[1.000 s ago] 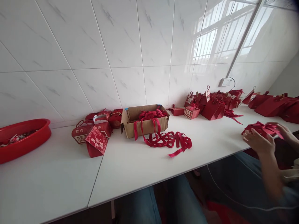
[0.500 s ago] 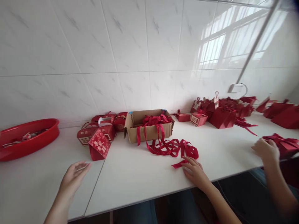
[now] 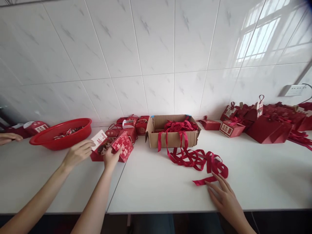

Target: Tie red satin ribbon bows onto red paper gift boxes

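Observation:
My left hand (image 3: pixel 112 157) grips a red paper gift box (image 3: pixel 126 150) at its floral panel. Toward its left side the box gapes, with a pale printed flap (image 3: pixel 99 138) raised and something brown inside. Another person's hand (image 3: pixel 79 151) touches that flap. On the white table, my right hand (image 3: pixel 224 193) lies with fingers stretched out, their tips at the loose end of a red ribbon (image 3: pixel 201 182). The ribbon runs in loops from a cardboard box (image 3: pixel 173 139) that holds a tangle of more ribbon.
A red plastic basin (image 3: pixel 60 138) with small wrapped pieces stands at the left. Farther left are another hand (image 3: pixel 9 138) and more red boxes (image 3: pixel 34 127). Behind my left hand several boxes (image 3: pixel 142 125) sit against the wall. Many red boxes (image 3: pixel 269 130) crowd the right.
The view has swung left. My left hand has gone from empty to holding the floral box, now partly open. Another person's hand has come in from the left. My right hand stays at the ribbon.

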{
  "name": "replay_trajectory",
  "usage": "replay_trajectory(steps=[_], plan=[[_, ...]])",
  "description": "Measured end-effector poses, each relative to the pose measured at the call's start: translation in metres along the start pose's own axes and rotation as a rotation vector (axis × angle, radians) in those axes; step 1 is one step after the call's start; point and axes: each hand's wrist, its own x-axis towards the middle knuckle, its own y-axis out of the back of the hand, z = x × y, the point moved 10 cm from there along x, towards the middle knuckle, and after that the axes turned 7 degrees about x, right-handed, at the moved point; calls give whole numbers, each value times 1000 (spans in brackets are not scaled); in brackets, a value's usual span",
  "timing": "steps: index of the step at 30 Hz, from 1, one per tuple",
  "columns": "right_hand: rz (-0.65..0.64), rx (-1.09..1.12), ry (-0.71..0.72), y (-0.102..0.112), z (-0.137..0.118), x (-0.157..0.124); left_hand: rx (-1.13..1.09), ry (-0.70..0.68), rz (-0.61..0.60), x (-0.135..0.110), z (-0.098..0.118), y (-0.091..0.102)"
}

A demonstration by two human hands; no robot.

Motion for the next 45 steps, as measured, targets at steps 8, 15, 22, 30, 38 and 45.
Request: replay_trajectory(steps=[8,15,22,30,38,45], plan=[[235,282,-170,27,-17,15,-234,-132,-326,-100,48,-36],[-18,1145,-179,29,-118,47,-389,-328,-984,-230,140,-100],[116,1266,-294,22,-112,56,-443,-395,-786,-231,149,-109],[147,1139,-240,11,-103,49,-332,-572,-729,-226,164,-110],[74,1497,-455,7,-95,56,102,-756,-227,-110,195,-134],[-111,1841,-618,-21,-91,66,291,-798,-152,-81,177,-151]])
